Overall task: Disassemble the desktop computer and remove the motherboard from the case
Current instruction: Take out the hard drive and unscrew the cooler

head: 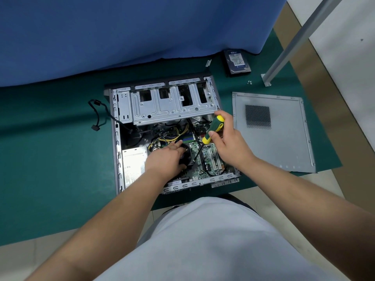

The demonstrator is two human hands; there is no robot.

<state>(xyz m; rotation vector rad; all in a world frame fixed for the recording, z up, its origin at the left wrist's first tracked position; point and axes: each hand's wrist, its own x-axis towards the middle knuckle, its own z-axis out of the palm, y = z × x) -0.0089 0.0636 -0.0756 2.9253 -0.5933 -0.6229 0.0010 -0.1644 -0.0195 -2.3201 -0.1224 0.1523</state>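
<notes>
Right grip [227,138] curled round screwdriver [214,129], shaft angled down onto motherboard [205,157]; left grip [168,157] flat, fingers relaxed, resting on cooler fan [186,154] inside case [117,138]

Pale grey-white shirt [213,240], bare forearms [113,216]

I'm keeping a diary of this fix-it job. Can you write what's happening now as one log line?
right hand: grips screwdriver, tip at cooler | left hand: rests on CPU fan | side panel: off
</notes>
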